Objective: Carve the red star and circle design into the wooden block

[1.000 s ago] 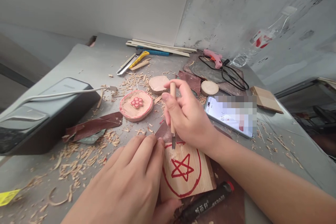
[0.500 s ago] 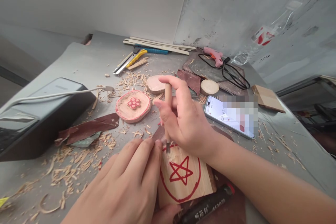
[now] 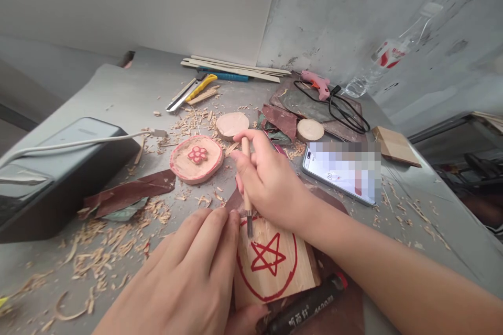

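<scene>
The right hand (image 3: 271, 183) holds the carving tool (image 3: 247, 207) by its wooden handle. Its fingers are closed around this handle, with the thumb on the left side and the index finger bent over near the top. The tool stands almost upright, and its metal tip points down at the far left part of the wooden board (image 3: 271, 287), between the red star and the far part of the red circle.

The board lies flat at the near middle of the scene, on a brown sheet (image 3: 349, 314). It is below the fingers of the right hand and to the right of the left hand (image 3: 200, 267). The left hand lies along the left edge of the board; its fingers are together and bent a little, with the fingertips at the far left corner. The thumb is apart from them, at the near left corner, so the board is held between.

Just beside the near edge of the board lies a black marker (image 3: 304, 306). Farther on the surface (image 3: 129, 81), a round slice with a red flower (image 3: 196, 159) is to the left of the tool, and a phone (image 3: 334, 183) is to the right of the right hand.
</scene>
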The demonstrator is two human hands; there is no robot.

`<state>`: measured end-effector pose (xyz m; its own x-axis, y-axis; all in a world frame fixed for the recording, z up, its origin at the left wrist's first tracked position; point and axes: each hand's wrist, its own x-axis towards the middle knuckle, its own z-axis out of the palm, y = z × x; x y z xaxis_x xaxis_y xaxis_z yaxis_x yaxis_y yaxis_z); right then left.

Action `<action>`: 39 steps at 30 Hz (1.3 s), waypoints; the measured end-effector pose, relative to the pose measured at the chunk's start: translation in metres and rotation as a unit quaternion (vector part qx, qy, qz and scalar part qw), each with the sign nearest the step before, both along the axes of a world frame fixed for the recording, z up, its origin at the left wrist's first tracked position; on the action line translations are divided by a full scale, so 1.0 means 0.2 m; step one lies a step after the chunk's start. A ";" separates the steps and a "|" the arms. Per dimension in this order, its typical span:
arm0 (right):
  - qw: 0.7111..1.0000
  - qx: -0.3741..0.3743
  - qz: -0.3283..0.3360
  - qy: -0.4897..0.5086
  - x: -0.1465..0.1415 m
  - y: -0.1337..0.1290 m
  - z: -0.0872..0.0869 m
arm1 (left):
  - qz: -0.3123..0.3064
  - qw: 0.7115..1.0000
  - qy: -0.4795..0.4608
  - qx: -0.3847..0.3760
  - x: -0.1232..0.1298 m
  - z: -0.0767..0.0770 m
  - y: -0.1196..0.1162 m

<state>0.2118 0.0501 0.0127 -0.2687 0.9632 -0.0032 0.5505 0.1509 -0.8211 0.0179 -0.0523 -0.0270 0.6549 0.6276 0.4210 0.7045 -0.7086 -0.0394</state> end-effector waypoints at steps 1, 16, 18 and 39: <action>1.000 0.007 -0.013 0.012 0.01 0.00 0.00 | 0.001 1.000 -0.001 0.001 0.00 -0.01 0.00; 0.996 0.077 0.008 0.033 0.02 -0.02 0.02 | 0.000 0.999 0.028 -0.026 -0.02 -0.03 -0.05; 0.998 0.059 0.008 0.011 0.02 0.00 0.01 | -0.003 0.999 0.034 -0.026 -0.01 -0.01 -0.05; 0.992 0.088 0.036 0.078 0.02 -0.02 0.03 | -0.009 1.000 0.007 -0.011 0.02 0.01 -0.02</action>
